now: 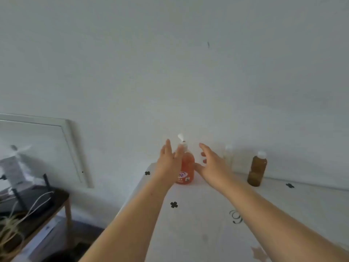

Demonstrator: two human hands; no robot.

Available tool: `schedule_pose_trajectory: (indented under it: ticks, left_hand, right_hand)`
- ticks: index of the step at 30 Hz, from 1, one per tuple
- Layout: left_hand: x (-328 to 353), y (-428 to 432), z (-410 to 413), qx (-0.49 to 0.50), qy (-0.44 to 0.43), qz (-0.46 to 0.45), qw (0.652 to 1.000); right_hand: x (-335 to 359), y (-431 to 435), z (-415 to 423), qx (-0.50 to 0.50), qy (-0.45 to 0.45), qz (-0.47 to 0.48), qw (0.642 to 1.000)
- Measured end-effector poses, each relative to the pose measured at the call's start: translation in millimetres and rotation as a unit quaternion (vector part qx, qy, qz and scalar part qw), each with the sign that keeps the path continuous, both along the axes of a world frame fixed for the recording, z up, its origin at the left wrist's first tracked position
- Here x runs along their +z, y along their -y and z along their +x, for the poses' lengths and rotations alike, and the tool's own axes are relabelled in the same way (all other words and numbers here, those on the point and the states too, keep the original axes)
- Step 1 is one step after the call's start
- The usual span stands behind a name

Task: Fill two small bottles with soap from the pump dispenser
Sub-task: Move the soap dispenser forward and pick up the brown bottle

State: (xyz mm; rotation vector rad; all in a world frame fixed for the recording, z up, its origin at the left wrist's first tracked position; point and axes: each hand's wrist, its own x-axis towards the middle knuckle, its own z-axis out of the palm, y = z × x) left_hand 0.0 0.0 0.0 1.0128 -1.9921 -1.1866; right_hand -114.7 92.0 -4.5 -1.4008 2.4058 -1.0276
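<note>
An orange soap dispenser (187, 167) with a white pump head stands at the back of the white table (217, 214), against the wall. My left hand (168, 159) is stretched out just left of it, fingers straight, partly covering its left side. On the dispenser's right, my right hand (211, 163) reaches in with spread fingers, holding nothing. A small clear bottle (228, 156) with a white cap stands behind my right hand, faint against the wall. To its right stands a small brown bottle (257, 171) with a white cap.
The table cover has black clover marks (174, 204) and a printed letter. A white wall rises right behind the bottles. At the left are a framed mirror (37, 148) and a low dark wooden table (34, 210) with cables and clutter.
</note>
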Motion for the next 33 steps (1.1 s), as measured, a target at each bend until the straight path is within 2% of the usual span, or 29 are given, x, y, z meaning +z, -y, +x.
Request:
schedule_pose_trajectory:
  ticks: [2, 10, 17, 25, 33]
  left_hand:
    - [-3.3, 2.0, -5.1, -0.02, -0.011, 0.029, 0.999]
    - [-20.6, 13.4, -4.9, -0.049, -0.034, 0.05, 0.997]
    - [-17.4, 13.1, 6.7, -0.067, -0.031, 0.045, 0.996]
    - [-16.9, -13.6, 6.8, -0.095, -0.017, 0.061, 0.993]
    - [-18.3, -58.7, 4.2, -0.117, -0.004, 0.093, 0.989]
  right_hand:
    - [-1.2, 5.1, -0.7, 0.004, 0.018, 0.007, 1.0]
    - [-11.3, 16.9, 4.5, 0.029, 0.049, 0.057, 0.997]
    - [-15.2, 13.2, 6.6, 0.018, 0.052, 0.032, 0.998]
    - [-10.9, -24.3, 4.3, 0.015, 0.038, 0.041, 0.998]
    - [-7.4, -82.5, -3.7, 0.011, 0.065, 0.019, 0.998]
